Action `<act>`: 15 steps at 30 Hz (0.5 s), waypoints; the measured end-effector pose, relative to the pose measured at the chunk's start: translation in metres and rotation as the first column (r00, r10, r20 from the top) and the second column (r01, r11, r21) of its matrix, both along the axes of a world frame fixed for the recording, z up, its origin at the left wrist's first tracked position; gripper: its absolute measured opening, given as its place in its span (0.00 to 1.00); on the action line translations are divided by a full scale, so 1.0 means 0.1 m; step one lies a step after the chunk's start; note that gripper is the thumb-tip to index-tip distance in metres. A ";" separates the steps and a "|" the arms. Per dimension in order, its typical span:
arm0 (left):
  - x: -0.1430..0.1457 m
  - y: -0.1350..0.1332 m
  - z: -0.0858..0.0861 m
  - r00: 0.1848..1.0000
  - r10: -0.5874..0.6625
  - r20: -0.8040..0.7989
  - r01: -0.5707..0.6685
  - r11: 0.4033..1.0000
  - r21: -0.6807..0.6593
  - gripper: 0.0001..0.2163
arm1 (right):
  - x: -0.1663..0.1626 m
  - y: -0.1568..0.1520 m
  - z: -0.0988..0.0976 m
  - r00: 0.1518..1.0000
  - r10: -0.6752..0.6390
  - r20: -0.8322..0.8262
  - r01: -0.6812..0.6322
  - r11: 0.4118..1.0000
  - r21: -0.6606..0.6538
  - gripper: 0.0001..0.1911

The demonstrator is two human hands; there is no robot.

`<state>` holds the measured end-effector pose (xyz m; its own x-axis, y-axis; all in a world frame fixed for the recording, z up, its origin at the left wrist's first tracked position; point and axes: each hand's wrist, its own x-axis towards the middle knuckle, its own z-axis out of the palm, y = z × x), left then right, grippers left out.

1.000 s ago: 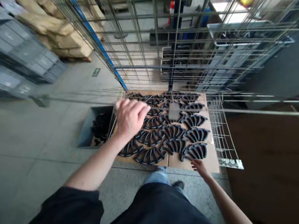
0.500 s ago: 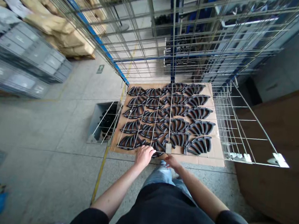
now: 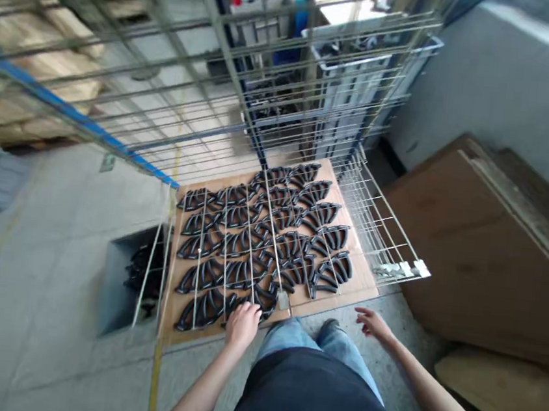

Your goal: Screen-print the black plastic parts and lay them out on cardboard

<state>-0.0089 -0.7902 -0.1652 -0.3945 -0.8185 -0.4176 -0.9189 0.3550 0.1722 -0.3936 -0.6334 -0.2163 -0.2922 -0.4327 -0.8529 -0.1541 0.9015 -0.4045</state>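
My left hand (image 3: 242,325) is closed over the near edge of a wire mesh panel (image 3: 272,228), its fingers curled round the wire as far as they show. Beneath the panel, several black curved tube-like parts (image 3: 240,272) lie in rows on a cardboard sheet (image 3: 361,292). My right hand (image 3: 374,323) hangs over the floor beyond the sheet's near right corner, away from the panel, with fingers stretched out and nothing in them. A small metal plate (image 3: 283,300) sits on the panel's near edge, right of my left hand.
Tall wire cage walls (image 3: 204,126) rise behind the sheet. A grey bin (image 3: 116,287) with black parts stands at the left. Large brown boards (image 3: 475,253) lean on the right, near a folded wire side (image 3: 384,230). A grey crate (image 3: 347,102) stands behind the mesh.
My right hand has let go near the panel's edge and moved off to the right, fingers apart. My left hand stays on the panel's edge. The view has turned right.
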 end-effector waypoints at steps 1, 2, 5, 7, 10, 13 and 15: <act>-0.03 -0.05 -0.01 1.000 -0.004 -0.020 0.004 1.000 -0.015 0.15 | -0.25 0.12 0.05 0.997 -0.043 -0.060 0.043 0.999 0.003 0.23; -0.07 -0.10 -0.03 0.999 -0.010 -0.050 0.009 1.000 -0.023 0.16 | -0.50 0.25 0.11 0.989 -0.085 -0.120 0.086 0.996 0.004 0.22; -0.36 -0.32 -0.07 0.986 -0.019 -0.169 0.014 0.999 -0.029 0.18 | -1.30 0.59 0.25 0.936 -0.192 -0.296 0.196 0.980 -0.014 0.20; -0.69 -0.45 -0.09 0.971 -0.006 -0.240 -0.002 0.999 -0.034 0.18 | -1.88 0.77 0.30 0.881 -0.243 -0.406 0.246 0.968 -0.044 0.19; -1.33 -0.56 -0.10 0.948 0.043 -0.315 -0.057 0.998 -0.038 0.18 | -2.88 1.00 0.32 0.781 -0.285 -0.556 0.283 0.955 -0.092 0.18; -2.07 -0.49 -0.15 0.929 0.144 -0.340 -0.150 0.989 0.008 0.18 | -3.97 1.17 0.29 0.693 -0.285 -0.662 0.292 0.951 -0.104 0.19; -2.56 -0.33 -0.21 0.915 0.206 -0.346 -0.189 0.978 0.083 0.17 | -4.66 1.29 0.27 0.650 -0.270 -0.711 0.295 0.951 -0.092 0.21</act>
<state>-0.2650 -0.8227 -0.1860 -0.3550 -0.8776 -0.3220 -0.8471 0.1562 0.5080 -0.8596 -0.5042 -0.1893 -0.9151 -0.2044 -0.3475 -0.1175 0.9597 -0.2552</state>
